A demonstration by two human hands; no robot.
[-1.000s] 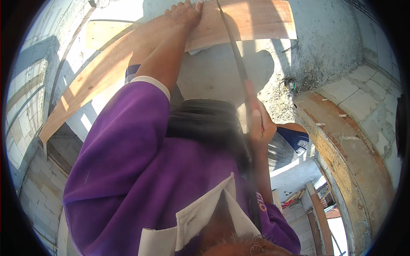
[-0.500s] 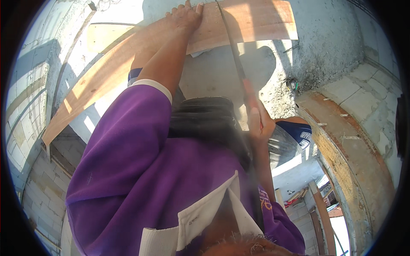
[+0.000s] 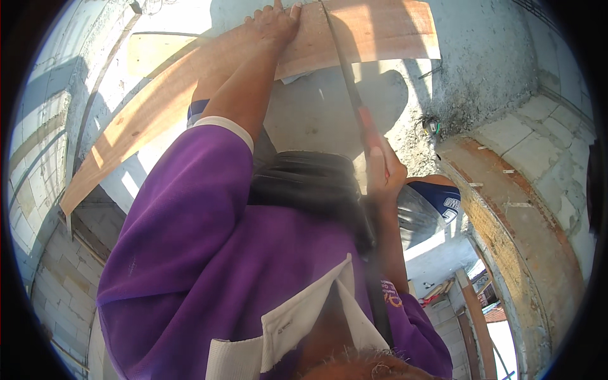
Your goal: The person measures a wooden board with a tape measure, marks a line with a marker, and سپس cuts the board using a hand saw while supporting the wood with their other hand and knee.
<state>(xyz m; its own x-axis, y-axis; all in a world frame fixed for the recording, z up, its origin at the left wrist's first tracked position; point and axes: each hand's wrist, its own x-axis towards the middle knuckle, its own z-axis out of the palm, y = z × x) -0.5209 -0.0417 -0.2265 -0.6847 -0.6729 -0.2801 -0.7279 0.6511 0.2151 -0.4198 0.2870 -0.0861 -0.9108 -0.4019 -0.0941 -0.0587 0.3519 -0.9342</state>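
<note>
A long reddish-brown wooden board (image 3: 145, 114) runs across the far side, its shape bent by the lens. My left hand (image 3: 273, 25) lies on its face with the fingers spread. In my right hand (image 3: 389, 172) is the red handle of a handsaw (image 3: 349, 82), my fingers wrapped round it. The saw's thin dark blade reaches away from me and crosses the board, just right of my left hand. Its far end lies at the picture's top edge, so the tip cannot be made out.
Beneath the board is pale, rough concrete. A yellowish wood piece (image 3: 158, 50) lies behind the board at the left. To the right stands a block ledge (image 3: 506, 209) with a rough edge. A small green-and-black object (image 3: 433, 128) sits by the wall. Grey block walls (image 3: 69, 272) show at lower left.
My right hand and the saw handle have slid a little forward, away from me. My left hand stays in the same place on the board.
</note>
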